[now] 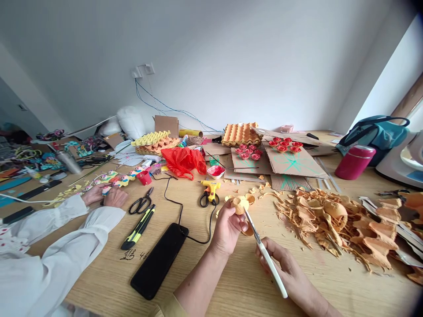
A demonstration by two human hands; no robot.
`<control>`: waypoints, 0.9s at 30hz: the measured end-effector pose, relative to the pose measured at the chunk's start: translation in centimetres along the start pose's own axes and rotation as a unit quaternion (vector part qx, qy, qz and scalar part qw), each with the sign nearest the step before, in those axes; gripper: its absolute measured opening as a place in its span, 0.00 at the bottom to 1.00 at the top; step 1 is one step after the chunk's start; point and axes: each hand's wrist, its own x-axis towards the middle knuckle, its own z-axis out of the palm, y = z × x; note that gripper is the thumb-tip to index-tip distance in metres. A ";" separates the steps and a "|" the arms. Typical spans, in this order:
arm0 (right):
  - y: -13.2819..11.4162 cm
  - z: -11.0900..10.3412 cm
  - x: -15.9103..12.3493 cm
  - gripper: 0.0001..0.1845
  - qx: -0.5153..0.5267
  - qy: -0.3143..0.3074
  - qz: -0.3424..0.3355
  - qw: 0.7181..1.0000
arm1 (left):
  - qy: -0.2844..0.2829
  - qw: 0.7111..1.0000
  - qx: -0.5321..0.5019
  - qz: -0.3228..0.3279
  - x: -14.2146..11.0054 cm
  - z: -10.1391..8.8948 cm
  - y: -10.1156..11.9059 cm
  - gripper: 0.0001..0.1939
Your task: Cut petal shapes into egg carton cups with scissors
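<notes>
My left hand (228,226) pinches a small orange egg-carton cup (239,206) above the table. In my right hand (280,259) are scissors with white handles (272,268), their blades pointing up at the cup's right edge. Whether the blades touch the cup I cannot tell. Several more cut cups (250,199) lie just behind my left hand, partly hidden by it. A yellow hot glue gun (211,187) stands beyond, close to a white bowl of red paint (216,171).
Orange carton scraps (317,224) are heaped at right, near a pink bottle (355,162). Red carton flowers (286,144) sit on cardboard (297,165). A black phone (160,262), a utility knife (139,226) and black scissors (141,202) lie left. A co-worker's hands (114,197) handle painted carton pieces (124,180).
</notes>
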 end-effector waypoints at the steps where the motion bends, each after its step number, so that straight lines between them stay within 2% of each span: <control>1: 0.0 0.0 0.0 0.19 -0.003 0.003 -0.004 1.000 | 0.000 1.000 -0.002 -0.006 0.0 0.0 0.0 0.15; 9: 0.5 -0.1 0.2 0.17 -0.024 0.066 -0.040 0.997 | -0.037 0.998 0.006 -0.053 -0.3 0.2 -0.9 0.15; 22: 0.2 -0.2 0.3 0.19 -0.052 0.050 -0.041 0.997 | 0.052 0.985 0.156 0.047 -0.5 0.9 -1.3 0.15; 27: 0.3 -0.4 0.1 0.18 -0.049 0.038 -0.043 0.997 | 0.043 0.983 0.170 0.059 -0.6 1.3 -1.0 0.14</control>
